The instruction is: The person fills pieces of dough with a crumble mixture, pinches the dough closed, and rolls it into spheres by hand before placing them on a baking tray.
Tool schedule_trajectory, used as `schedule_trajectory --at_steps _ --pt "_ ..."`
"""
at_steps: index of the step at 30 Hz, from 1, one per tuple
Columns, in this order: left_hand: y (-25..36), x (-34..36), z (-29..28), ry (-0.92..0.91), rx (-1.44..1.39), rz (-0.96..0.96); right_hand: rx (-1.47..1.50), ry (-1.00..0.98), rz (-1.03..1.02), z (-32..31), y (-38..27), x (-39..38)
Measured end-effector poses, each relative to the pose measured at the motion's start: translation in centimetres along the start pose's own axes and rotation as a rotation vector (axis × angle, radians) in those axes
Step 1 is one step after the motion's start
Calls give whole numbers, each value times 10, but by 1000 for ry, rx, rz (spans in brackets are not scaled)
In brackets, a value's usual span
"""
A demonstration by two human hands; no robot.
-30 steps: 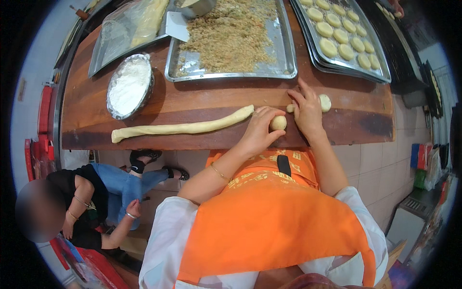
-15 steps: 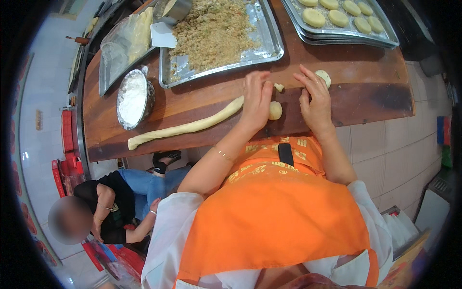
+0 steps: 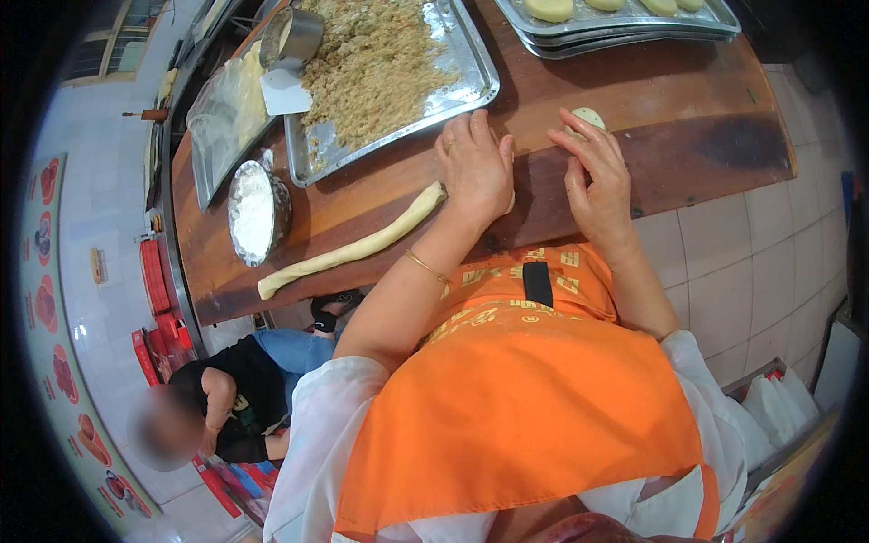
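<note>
My left hand (image 3: 477,172) lies palm down on the wooden table (image 3: 674,90), fingers stretched out, beside the cut end of a long dough rope (image 3: 358,246). What lies beneath its palm is hidden. My right hand (image 3: 597,176) hovers low over the table, a short way to the right, its fingers apart and slightly bent. Just behind its fingertips shows a pale dough round (image 3: 589,118), partly covered by the fingers. I see nothing held in the right hand.
Left of the rope stands a bowl of white flour (image 3: 253,213). Behind are a metal tray of crumbly filling (image 3: 385,140) with a white scraper (image 3: 284,91), and a metal cup (image 3: 294,38). Stacked trays (image 3: 625,38) hold dough rounds. A person (image 3: 240,394) sits at lower left.
My left hand has flattened onto the table, and the small dough ball and scrap beside it no longer show. The dough rope looks shorter. The whole view has shifted somewhat.
</note>
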State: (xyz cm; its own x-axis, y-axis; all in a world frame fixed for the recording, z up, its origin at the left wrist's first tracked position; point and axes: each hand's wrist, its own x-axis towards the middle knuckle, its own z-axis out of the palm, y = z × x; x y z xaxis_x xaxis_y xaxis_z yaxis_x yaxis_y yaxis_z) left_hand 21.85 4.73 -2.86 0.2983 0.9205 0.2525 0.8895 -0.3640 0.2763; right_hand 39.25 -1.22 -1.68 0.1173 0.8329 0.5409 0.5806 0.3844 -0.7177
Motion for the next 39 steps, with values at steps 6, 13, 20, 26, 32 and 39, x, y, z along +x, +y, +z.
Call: schedule_trajectory --at_steps 6,13,20,26,32,39 --pt "-1 3 0 -52 32 -10 -23 -5 14 -4 4 -4" --pt "-4 4 8 6 64 -15 -52 -24 -16 -6 -5 -2" --pt "-41 -14 -19 48 -1001 -251 -52 -45 22 -16 -14 -10" --pt "-75 -96 -57 22 -1172 -375 36 -280 243 -4 -16 -18" --pt "-66 -118 -66 122 -1237 -407 -198 -393 7 35 -27 -7" --pt "-52 -113 -72 21 -1234 -397 -23 -593 182 41 -50 0"
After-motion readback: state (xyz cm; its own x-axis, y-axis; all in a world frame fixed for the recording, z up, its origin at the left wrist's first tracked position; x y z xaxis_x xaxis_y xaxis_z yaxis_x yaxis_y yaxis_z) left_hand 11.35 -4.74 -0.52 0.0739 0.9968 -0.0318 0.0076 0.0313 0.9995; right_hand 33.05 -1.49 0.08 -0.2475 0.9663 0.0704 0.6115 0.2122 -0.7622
